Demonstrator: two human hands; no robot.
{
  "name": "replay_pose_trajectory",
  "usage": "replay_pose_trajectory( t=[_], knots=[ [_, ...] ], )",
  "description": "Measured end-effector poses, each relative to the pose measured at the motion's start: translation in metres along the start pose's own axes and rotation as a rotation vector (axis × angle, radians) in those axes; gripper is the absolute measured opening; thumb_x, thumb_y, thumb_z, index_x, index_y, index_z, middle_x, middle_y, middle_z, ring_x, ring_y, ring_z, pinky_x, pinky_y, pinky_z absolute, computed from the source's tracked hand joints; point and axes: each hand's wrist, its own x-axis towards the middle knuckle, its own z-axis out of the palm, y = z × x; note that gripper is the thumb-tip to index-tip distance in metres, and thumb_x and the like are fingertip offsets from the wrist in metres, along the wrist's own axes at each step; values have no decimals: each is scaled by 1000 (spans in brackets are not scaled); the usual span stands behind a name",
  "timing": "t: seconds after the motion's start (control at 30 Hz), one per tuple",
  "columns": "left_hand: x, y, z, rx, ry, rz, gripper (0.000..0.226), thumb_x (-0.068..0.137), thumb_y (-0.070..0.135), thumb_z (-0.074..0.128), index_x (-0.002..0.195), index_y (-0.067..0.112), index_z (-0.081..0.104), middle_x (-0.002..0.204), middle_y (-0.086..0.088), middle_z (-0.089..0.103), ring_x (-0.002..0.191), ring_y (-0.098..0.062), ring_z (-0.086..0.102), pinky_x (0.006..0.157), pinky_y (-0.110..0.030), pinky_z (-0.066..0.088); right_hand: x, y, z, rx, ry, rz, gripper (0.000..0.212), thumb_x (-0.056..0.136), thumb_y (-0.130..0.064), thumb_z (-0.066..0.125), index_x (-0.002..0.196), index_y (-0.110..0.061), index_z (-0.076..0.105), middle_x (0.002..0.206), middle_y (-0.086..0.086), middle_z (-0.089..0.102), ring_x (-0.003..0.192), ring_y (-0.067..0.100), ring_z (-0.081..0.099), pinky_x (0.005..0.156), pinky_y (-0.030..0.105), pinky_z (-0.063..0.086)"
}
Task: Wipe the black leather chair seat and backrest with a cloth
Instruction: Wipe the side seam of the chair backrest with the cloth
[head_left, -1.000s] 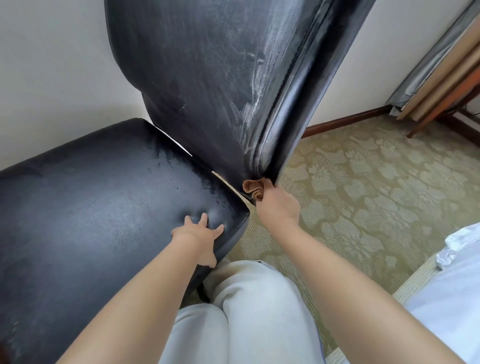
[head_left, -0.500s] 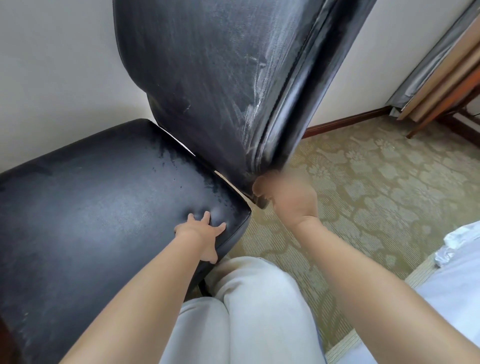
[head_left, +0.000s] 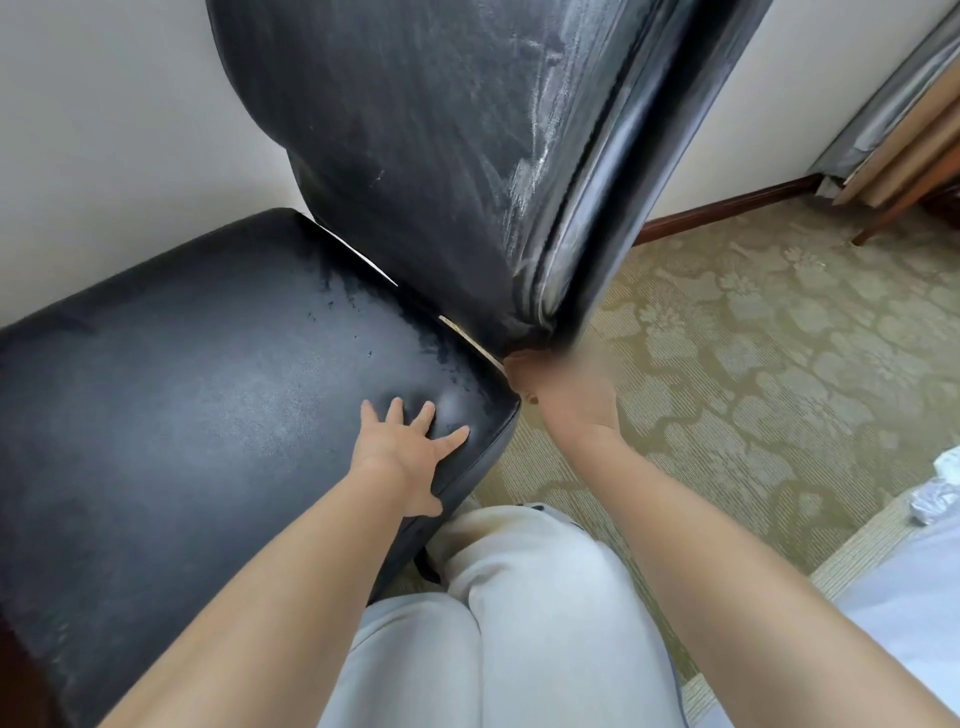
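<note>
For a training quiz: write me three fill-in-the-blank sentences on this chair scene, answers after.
1. The left hand rests flat on the chair's ____.
2. The right hand holds a brown cloth at the ____ end of the backrest.
3. The floor is covered with patterned ____.

Answers: seat; lower; carpet

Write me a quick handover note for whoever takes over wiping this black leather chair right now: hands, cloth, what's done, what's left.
Left hand: open, fingers spread flat, pressing on the near right corner of the black leather chair seat.
Right hand: blurred, at the bottom corner of the black leather backrest, gripping a bunched brown cloth, mostly hidden.
Done: wipe streaks show on the backrest's right side and edge.
Left: the seat looks dull and hazy, with darker patches only near its back edge; it likely needs wiping. The rest of the backrest is hard to judge.
</note>
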Motion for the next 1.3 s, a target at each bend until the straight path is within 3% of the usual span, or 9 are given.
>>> replay_pose_trajectory(
  t=[0.17, 0.37, 0.43, 0.53, 0.63, 0.7, 0.97, 1.07, 1.3],
  knots=[
    [-1, 0, -2, -54, -31, 0, 94, 83, 67, 53, 148, 47, -13, 161, -2, -14, 146, -38, -4, 108, -53, 31, 0, 8, 3, 20, -101, 5, 20, 94, -9, 46, 103, -15, 63, 94, -1, 61, 89, 21, 62, 58, 25, 33],
    [-4, 0, -2, -59, -25, 7, 94, 84, 67, 53, 146, 49, -15, 160, 0, -17, 147, -36, -6, 102, -48, 39, -26, 21, 11, -9, -7, -160, 38, 96, -12, 41, 134, -15, 42, 109, 3, 57, 79, 25, 62, 57, 29, 32],
    [-5, 2, -2, -61, -13, -3, 94, 84, 66, 54, 146, 49, -14, 160, 0, -17, 147, -36, -6, 101, -47, 41, -27, 24, 5, -22, 88, -219, 49, 90, -11, 53, 137, -14, 42, 108, 7, 58, 75, 27, 63, 58, 30, 38],
    [-9, 4, -2, -70, -7, -13, 94, 84, 63, 56, 146, 50, -13, 160, -1, -16, 147, -37, -5, 100, -46, 42, -25, 26, -11, -40, 293, -164, 61, 58, -11, 82, 117, -11, 65, 85, 13, 64, 56, 25, 61, 46, 27, 40],
    [-10, 4, -1, -77, 0, -16, 94, 84, 62, 57, 146, 50, -13, 160, -1, -15, 147, -37, -5, 100, -46, 43, -25, 25, -13, -18, 137, -136, 57, 94, -13, 47, 148, -15, 26, 124, 16, 49, 97, 29, 60, 67, 33, 42],
    [-9, 3, 0, -72, 1, -8, 95, 83, 63, 57, 146, 50, -12, 161, -1, -15, 147, -37, -3, 100, -45, 42, -23, 18, -9, -4, 74, -135, 56, 99, -12, 34, 151, -19, 12, 127, 15, 45, 103, 30, 58, 70, 33, 41],
    [0, 2, -6, -3, 14, 26, 104, 77, 68, 62, 148, 49, -11, 161, -7, -6, 144, -42, 10, 94, -42, 44, 2, -4, 20, 54, -82, -95, 29, 96, -9, 40, 121, -15, 53, 101, -2, 64, 83, 21, 59, 54, 22, 31],
    [1, 1, -5, -13, 9, 29, 103, 77, 67, 63, 148, 49, -10, 161, -7, -6, 144, -42, 10, 94, -42, 44, 5, -5, 24, 91, -64, -109, 31, 97, -11, 37, 125, -16, 51, 100, 1, 64, 83, 25, 59, 46, 24, 22],
    [-8, -3, -10, -66, -26, 21, 92, 85, 61, 57, 149, 46, -6, 162, -2, -5, 146, -38, 8, 100, -44, 42, -16, 12, 8, -16, 41, -171, 43, 99, -20, 37, 142, -17, 33, 118, 12, 57, 89, 28, 62, 60, 29, 36]
  ],
)
